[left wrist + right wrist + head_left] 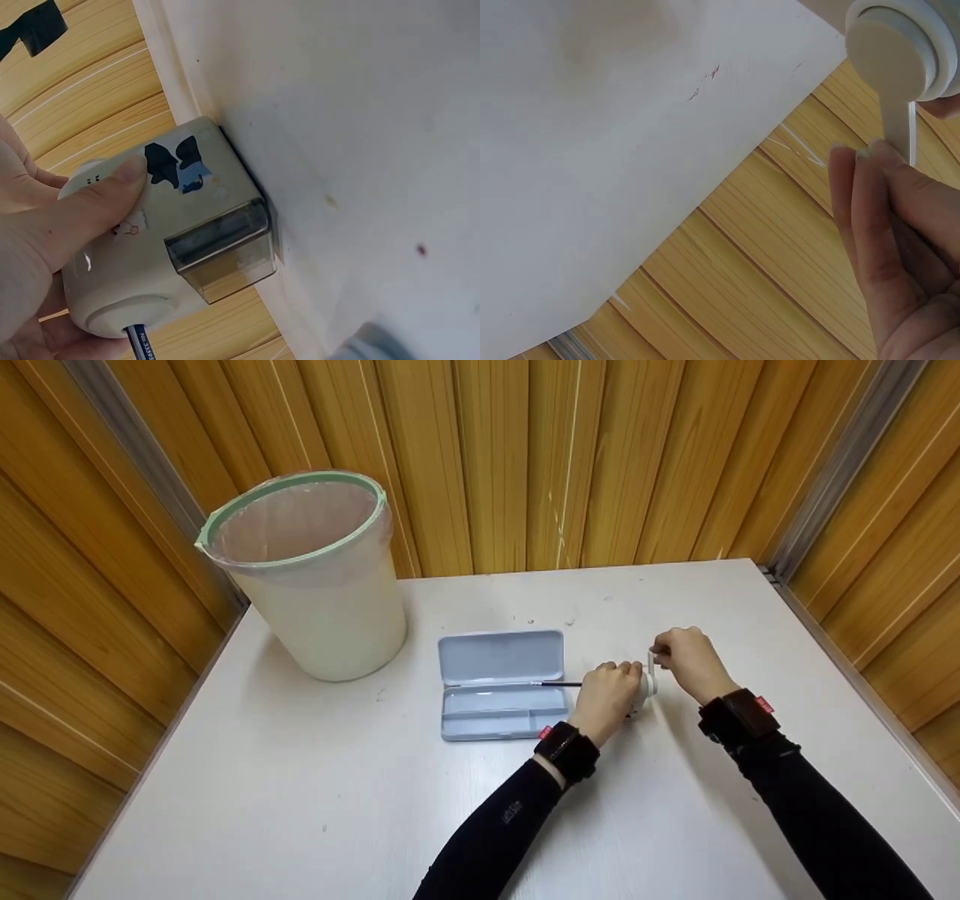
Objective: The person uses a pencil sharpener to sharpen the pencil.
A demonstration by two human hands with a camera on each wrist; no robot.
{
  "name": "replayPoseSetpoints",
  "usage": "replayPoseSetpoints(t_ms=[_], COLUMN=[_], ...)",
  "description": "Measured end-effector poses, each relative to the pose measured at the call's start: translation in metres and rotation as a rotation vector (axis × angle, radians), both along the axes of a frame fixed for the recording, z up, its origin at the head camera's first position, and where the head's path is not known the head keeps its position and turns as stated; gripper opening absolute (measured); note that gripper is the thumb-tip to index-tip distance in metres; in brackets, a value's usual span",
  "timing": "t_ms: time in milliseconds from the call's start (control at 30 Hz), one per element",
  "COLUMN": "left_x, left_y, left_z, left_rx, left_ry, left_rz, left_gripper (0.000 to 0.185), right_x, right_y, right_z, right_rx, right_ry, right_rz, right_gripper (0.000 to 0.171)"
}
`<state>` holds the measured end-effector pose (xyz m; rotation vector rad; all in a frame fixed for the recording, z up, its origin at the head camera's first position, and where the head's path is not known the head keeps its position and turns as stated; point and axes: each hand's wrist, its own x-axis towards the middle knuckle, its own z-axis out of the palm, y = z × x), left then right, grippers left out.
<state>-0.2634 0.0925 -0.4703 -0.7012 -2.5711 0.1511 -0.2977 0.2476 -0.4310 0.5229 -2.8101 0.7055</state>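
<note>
Where hidden overhead, sharpener's shavings drawer.

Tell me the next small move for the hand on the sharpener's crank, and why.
Probably turn the crank through a rotation. The right hand already pinches its handle, the left hand grips the sharpener steady on the table, and a pencil sits in its front hole, sticking out toward the open pencil case. Everything looks set for cranking.
</note>
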Motion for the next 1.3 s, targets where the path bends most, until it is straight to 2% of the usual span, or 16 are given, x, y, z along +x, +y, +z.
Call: replayPoseSetpoints(t_ms=[200,533,800,1300], left_x=[-0.001,0.001,0.0,0.0], left_y=[0.0,0.001,0.0,0.0], left_z=[-0.001,-0.002,-0.001,-0.003], left_rx=[0.01,0.007,0.008,0.017], left_ry=[0.02,-0.023,0.013,0.031], left_rz=[-0.003,-0.011,-0.001,-0.006], left_gripper=[0.028,0.034,0.027,0.03], right_x=[-0.002,-0.008,-0.01,-0.014], right_y=[-0.002,-0.001,-0.003,-0.002], right_z=[-0.003,-0.015,-0.017,-0.026], right_rx=[-0.001,0.032,0.007,0.016], right_ry=[-0.004,-0.002,-0.03,-0.03], right_rz=[0.001,0.004,-0.002,-0.002], right_gripper=[0.008,0.005,0.005,0.009])
